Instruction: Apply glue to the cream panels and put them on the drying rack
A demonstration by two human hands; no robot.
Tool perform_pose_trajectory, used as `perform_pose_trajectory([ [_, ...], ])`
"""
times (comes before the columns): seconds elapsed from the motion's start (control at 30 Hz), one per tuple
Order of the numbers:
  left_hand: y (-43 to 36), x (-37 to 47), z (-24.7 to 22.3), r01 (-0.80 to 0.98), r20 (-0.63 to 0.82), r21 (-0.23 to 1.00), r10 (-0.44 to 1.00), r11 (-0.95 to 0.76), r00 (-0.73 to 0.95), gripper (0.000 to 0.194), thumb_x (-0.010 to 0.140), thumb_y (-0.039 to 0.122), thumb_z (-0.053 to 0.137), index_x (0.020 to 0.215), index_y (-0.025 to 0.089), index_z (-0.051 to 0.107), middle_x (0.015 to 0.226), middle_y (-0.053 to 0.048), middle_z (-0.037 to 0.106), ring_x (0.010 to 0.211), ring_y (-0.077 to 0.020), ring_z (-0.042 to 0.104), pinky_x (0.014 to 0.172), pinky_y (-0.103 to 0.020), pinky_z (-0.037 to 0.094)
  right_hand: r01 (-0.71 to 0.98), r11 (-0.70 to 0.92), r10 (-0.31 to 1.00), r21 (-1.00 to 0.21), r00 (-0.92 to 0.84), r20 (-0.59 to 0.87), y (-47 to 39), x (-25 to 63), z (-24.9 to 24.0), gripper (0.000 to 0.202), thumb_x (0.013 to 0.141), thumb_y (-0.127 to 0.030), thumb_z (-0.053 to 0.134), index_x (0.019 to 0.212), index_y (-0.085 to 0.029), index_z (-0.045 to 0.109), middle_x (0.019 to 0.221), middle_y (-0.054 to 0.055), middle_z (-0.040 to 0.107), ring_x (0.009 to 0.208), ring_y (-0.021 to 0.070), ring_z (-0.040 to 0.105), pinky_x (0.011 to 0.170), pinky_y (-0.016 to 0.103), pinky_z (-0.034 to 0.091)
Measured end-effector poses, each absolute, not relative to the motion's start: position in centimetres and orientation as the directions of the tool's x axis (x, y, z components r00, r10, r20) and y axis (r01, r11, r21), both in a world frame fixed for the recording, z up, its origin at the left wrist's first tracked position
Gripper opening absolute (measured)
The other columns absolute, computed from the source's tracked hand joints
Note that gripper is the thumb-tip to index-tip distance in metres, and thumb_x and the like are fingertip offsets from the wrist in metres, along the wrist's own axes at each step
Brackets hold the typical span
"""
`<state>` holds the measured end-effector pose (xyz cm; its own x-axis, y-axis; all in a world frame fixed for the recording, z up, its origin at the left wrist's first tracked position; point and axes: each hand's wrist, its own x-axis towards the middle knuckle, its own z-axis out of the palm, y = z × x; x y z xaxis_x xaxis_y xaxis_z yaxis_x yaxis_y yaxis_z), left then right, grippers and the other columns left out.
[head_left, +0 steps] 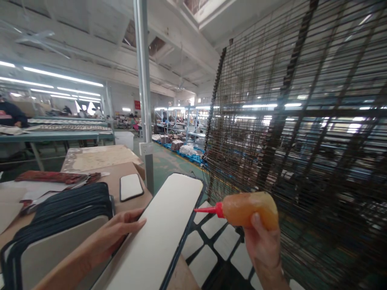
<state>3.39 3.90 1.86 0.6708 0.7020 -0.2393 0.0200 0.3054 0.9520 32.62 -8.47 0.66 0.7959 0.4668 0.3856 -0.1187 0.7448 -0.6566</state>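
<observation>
My left hand (128, 225) grips the left edge of a long white panel with a dark blue edge (163, 217), thumb on top and fingers beneath. The panel is tilted, and its lower end runs out of view. In my right hand (263, 241) is a squeeze bottle of amber liquid (249, 205), lying on its side. Its red nozzle (208, 210) points left, with the tip at the panel's right edge. Whether tip and edge touch, I cannot tell. Left of my left hand stands a stack of similar dark-edged panels (66, 217).
A smaller white piece with a dark rim (131, 187) lies on the brown work table (121, 167). Tall wire racks (272, 121) rise on the right, with several white pieces (208, 257) low beside them. A metal post (143, 80) stands ahead. A person (12, 112) is at the far left.
</observation>
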Motion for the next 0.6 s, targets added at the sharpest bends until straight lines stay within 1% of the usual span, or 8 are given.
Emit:
perform_pose_trajectory([
  [0.13,3.9,3.4,1.9,0.015,-0.242,0.951,0.710,0.310,0.661,0.058,0.064,0.037,0.080,0.118,0.021,0.068,0.096,-0.007,0.076,0.083,-0.0283,0.071,0.069,-0.029,0.056,-0.161,0.732,0.507,-0.663,0.778,0.371,-8.7,32.2,0.2,0.044,0.063,-0.030,0.081,0.104,-0.024,0.066,0.092,0.003,0.072,0.084,0.0214,0.066,0.076,0.034,0.056],
  [0.2,4.0,3.4,1.8,0.014,-0.245,0.949,0.713,0.314,0.657,0.061,0.062,0.037,0.081,0.119,0.021,0.067,0.096,-0.008,0.076,0.082,-0.0286,0.071,0.069,-0.030,0.056,-0.185,0.727,0.540,-0.661,0.750,0.383,-8.8,31.8,-0.2,0.039,0.065,-0.029,0.080,0.101,-0.024,0.067,0.091,0.003,0.072,0.084,0.0211,0.067,0.075,0.033,0.056],
  [0.27,4.2,3.5,1.7,0.011,-0.248,0.948,0.720,0.317,0.649,0.065,0.059,0.037,0.083,0.121,0.021,0.066,0.096,-0.007,0.076,0.081,-0.0283,0.071,0.068,-0.029,0.056,-0.212,0.718,0.565,-0.663,0.734,0.377,-9.1,31.3,-0.8,0.040,0.065,-0.028,0.080,0.102,-0.024,0.068,0.093,0.004,0.072,0.082,0.0207,0.067,0.073,0.032,0.057],
  [0.37,4.5,3.7,1.7,0.012,-0.248,0.949,0.722,0.315,0.646,0.069,0.060,0.037,0.083,0.124,0.023,0.063,0.097,-0.007,0.076,0.080,-0.0280,0.071,0.067,-0.029,0.056,-0.350,0.649,0.678,-0.675,0.670,0.304,-9.7,30.0,-2.0,0.042,0.063,-0.028,0.082,0.103,-0.028,0.068,0.093,0.004,0.074,0.080,0.0217,0.069,0.072,0.034,0.058],
  [0.43,4.5,3.6,1.8,0.010,-0.233,0.954,0.723,0.298,0.650,0.068,0.062,0.038,0.081,0.125,0.024,0.062,0.100,-0.006,0.075,0.082,-0.0289,0.071,0.068,-0.030,0.056,-0.488,0.554,0.791,-0.674,0.561,0.245,-10.0,29.3,-2.3,0.034,0.067,-0.033,0.079,0.100,-0.029,0.070,0.094,0.005,0.075,0.085,0.0259,0.070,0.078,0.042,0.057],
  [0.5,4.5,3.2,1.7,0.018,-0.216,0.963,0.732,0.268,0.646,0.065,0.063,0.040,0.080,0.125,0.027,0.063,0.104,-0.005,0.074,0.086,-0.0302,0.071,0.070,-0.032,0.057,-0.568,0.494,0.847,-0.658,0.487,0.215,-10.1,29.3,-1.6,0.028,0.070,-0.042,0.075,0.095,-0.028,0.072,0.097,0.007,0.074,0.091,0.0308,0.069,0.087,0.052,0.053],
  [0.53,4.6,2.7,1.5,0.034,-0.215,0.968,0.742,0.250,0.635,0.062,0.064,0.041,0.079,0.123,0.028,0.064,0.107,-0.003,0.074,0.090,-0.0308,0.070,0.073,-0.032,0.057,-0.572,0.507,0.835,-0.645,0.513,0.201,-10.0,29.7,-1.0,0.029,0.071,-0.046,0.073,0.092,-0.027,0.073,0.097,0.008,0.074,0.093,0.0319,0.069,0.091,0.055,0.050],
  [0.6,4.7,1.4,0.6,0.089,-0.246,0.967,0.774,0.240,0.584,0.057,0.063,0.044,0.078,0.119,0.034,0.066,0.113,0.001,0.071,0.098,-0.0317,0.067,0.080,-0.035,0.057,-0.523,0.588,0.749,-0.617,0.640,0.171,-9.6,31.0,0.7,0.029,0.069,-0.049,0.073,0.088,-0.026,0.073,0.095,0.007,0.075,0.094,0.0305,0.068,0.100,0.056,0.044],
])
